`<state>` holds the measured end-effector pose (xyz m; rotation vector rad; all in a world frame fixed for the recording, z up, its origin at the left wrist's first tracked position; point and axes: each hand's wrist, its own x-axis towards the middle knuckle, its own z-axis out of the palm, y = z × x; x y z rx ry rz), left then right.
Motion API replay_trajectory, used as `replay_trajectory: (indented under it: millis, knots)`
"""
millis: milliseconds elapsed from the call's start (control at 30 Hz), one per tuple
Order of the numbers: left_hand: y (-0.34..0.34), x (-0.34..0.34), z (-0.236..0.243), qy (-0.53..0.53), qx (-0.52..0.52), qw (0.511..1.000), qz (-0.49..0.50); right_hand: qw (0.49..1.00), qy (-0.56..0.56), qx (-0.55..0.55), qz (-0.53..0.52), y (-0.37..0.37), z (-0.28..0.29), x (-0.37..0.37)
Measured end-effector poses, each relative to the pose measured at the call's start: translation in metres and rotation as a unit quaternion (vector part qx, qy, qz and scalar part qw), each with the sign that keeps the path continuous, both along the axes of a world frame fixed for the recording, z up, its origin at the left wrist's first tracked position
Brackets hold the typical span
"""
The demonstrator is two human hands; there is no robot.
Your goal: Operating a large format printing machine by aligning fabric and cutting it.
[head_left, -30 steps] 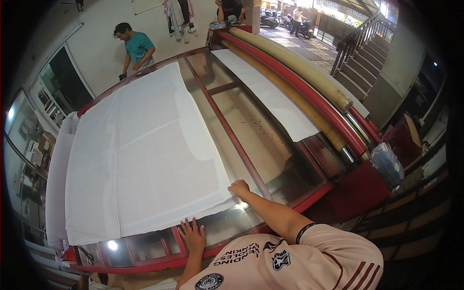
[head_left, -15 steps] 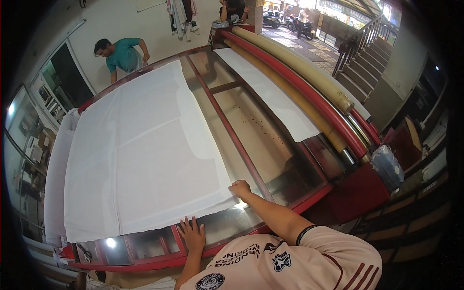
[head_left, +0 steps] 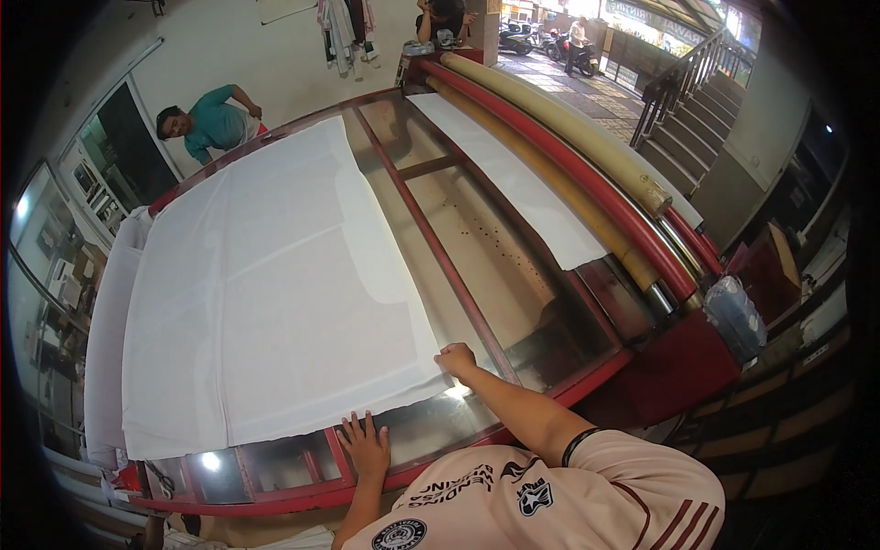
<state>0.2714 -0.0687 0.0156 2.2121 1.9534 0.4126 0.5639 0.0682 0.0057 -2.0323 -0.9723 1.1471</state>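
A large white cloth (head_left: 284, 302) lies spread over the left and middle of a wide red-framed table (head_left: 477, 316). At the cloth's near right corner, my right hand (head_left: 456, 360) is closed, pinching its edge. My left hand (head_left: 367, 446) rests flat with fingers spread on the near rim of the table, its fingertips at the cloth's near edge. A fold line and a second layer's outline show faintly through the cloth.
Long rollers (head_left: 559, 174) run along the table's right side, with a white strip (head_left: 513, 179) beside them. A co-worker in a teal shirt (head_left: 220, 119) leans at the far left edge. Scissors (head_left: 163, 479) lie at the near left corner. Stairs (head_left: 692, 137) rise at the right.
The co-worker at the far edge has leaned lower and to the left. My hands and the cloth stay nearly in place.
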Motion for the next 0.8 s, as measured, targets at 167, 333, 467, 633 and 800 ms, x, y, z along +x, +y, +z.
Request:
replay_trajectory:
  millis: [167, 333, 467, 633, 800]
  knots:
    - [0.000, 0.000, 0.000, 0.008, 0.004, 1.000, 0.001, 1.000, 0.009, -0.007, -0.003, 0.000, 0.002, 0.000]
    - [0.000, -0.001, -0.001, 0.002, 0.010, 1.000, -0.004, 1.000, 0.002, 0.006, -0.007, -0.001, 0.000, 0.000]
    - [-0.001, -0.003, -0.001, 0.014, 0.010, 1.000, -0.003, 1.000, 0.003, -0.003, -0.008, 0.000, -0.008, 0.001]
    - [0.000, -0.003, 0.000, 0.015, 0.009, 1.000, 0.004, 0.999, 0.032, -0.022, -0.008, 0.003, -0.018, 0.003]
    - [0.000, -0.003, 0.000, 0.018, 0.004, 1.000, 0.009, 0.999, 0.041, 0.016, -0.019, 0.003, -0.019, 0.002]
